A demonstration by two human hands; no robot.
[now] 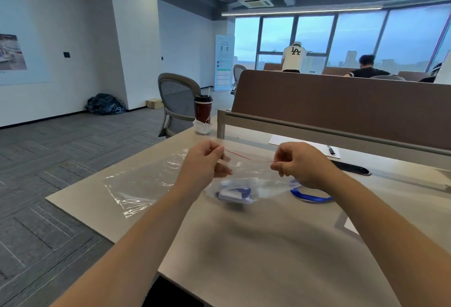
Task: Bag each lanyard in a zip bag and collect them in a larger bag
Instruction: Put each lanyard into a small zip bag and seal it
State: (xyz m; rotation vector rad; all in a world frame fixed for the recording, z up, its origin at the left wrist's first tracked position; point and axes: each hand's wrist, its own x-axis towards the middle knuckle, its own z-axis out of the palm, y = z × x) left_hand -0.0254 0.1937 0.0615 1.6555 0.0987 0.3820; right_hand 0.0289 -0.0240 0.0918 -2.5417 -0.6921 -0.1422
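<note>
A small clear zip bag (246, 172) with a red zip line hangs between my two hands above the beige table (256, 245). My left hand (205, 165) pinches its left top corner and my right hand (300, 165) pinches the right end of the zip line. Inside the bag, blurred, lies a blue lanyard with a white piece (235, 193). A second blue lanyard (312, 197) lies loose on the table under my right hand. A larger clear bag (144, 184) lies flat on the table to the left.
A dark red cup with a straw (202, 111) stands at the table's far left corner. A sheet of paper (302, 146) with a pen (331, 150) lies by the brown divider (341, 104). A grey chair (178, 101) stands beyond; the table's left edge drops to carpet.
</note>
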